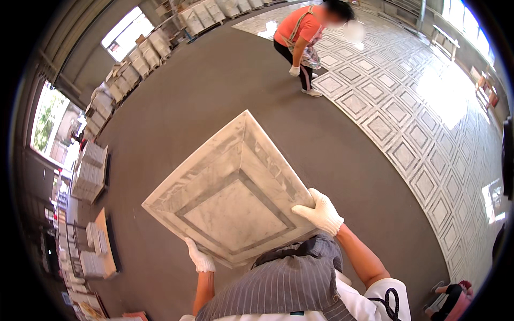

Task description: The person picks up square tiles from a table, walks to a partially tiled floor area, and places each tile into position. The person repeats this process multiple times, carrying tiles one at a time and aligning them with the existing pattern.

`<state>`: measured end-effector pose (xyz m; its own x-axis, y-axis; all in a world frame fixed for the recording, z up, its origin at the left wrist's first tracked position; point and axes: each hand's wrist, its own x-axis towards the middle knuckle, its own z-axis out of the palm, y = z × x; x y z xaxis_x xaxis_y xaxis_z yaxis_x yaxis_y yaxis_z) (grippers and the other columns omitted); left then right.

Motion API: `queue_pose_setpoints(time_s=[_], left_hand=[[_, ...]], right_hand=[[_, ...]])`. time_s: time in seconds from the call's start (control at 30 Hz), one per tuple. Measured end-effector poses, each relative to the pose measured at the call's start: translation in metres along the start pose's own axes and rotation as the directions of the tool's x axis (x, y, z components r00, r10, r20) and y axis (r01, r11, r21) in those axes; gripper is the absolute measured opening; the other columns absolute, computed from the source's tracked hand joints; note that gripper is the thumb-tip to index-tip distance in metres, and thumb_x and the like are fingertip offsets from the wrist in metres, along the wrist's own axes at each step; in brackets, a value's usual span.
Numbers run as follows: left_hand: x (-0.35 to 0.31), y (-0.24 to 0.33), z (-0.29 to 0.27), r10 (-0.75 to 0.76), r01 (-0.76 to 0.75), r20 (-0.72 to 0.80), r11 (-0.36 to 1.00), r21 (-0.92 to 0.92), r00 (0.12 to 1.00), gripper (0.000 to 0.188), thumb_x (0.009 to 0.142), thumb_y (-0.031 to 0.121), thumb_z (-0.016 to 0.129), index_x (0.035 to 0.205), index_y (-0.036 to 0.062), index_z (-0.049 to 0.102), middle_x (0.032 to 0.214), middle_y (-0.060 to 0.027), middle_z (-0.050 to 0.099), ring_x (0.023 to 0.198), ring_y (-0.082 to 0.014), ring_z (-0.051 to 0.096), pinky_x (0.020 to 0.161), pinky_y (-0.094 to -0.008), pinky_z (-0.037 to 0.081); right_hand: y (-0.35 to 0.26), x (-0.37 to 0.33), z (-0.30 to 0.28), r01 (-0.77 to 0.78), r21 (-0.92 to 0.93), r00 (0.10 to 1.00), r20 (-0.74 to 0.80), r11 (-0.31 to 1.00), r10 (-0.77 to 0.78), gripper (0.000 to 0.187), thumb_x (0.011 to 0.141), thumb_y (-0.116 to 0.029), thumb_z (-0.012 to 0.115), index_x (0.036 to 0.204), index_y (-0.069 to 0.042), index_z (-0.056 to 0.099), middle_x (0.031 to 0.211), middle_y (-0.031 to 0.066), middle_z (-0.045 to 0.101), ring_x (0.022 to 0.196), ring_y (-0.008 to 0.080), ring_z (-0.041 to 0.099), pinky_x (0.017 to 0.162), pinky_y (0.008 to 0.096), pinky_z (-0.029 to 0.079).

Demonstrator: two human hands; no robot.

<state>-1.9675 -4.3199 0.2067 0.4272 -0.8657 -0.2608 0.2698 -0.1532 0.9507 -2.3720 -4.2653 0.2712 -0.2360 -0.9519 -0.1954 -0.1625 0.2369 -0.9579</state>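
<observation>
A large square marble tile with a grey inlaid square frame is held in front of my body, tilted with one corner pointing away. My right hand, in a white knitted glove, grips its right edge, thumb on the patterned face and fingers hidden behind. At the lower left edge, my gloved left hand supports the tile, its fingers partly out of sight behind it. The near edge of the tile rests close against my grey striped apron.
Tiles of the same kind cover the floor on the right. A co-worker in an orange shirt bends at its edge; another person is at the lower right. Tile stacks on pallets line the left, and wrapped stacks stand at the back.
</observation>
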Motion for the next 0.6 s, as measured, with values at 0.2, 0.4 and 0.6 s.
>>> queue_pose_setpoints(time_s=[0.2,0.4,0.6], left_hand=[[0.059,-0.013,0.082,-0.044,0.045,0.027,0.999,-0.017,0.999,0.067,0.098,0.049,0.040,0.143,0.0003,0.032,0.145,-0.0127,0.037,0.129,-0.0285,0.039,0.108,-0.0396,0.032],[0.172,-0.016,0.215,-0.094,0.089,-0.090,0.995,-0.053,0.991,0.073,0.093,0.054,0.047,0.142,0.0012,0.035,0.144,-0.0130,0.039,0.128,-0.0284,0.041,0.106,-0.0406,0.033],[0.228,-0.013,0.299,-0.053,0.058,0.043,0.988,-0.141,0.998,0.072,0.096,0.053,0.042,0.145,0.0021,0.029,0.149,-0.0129,0.031,0.132,-0.0291,0.035,0.109,-0.0413,0.030]], right_hand=[[0.012,0.117,-0.024,-0.010,-0.044,0.999,0.043,0.999,0.012,0.042,0.075,-0.034,0.074,0.093,0.001,0.058,0.081,0.0138,0.062,0.076,0.0175,0.056,0.072,0.0342,0.047],[-0.033,0.321,-0.064,0.041,-0.129,0.990,0.137,0.991,-0.023,0.047,0.077,-0.042,0.071,0.093,0.000,0.056,0.081,0.0165,0.060,0.076,0.0245,0.057,0.072,0.0359,0.046],[-0.052,0.452,-0.088,0.034,-0.165,0.960,0.278,0.986,0.014,0.051,0.078,-0.047,0.064,0.103,-0.003,0.058,0.096,0.0223,0.064,0.091,0.0375,0.061,0.079,0.0420,0.047]])
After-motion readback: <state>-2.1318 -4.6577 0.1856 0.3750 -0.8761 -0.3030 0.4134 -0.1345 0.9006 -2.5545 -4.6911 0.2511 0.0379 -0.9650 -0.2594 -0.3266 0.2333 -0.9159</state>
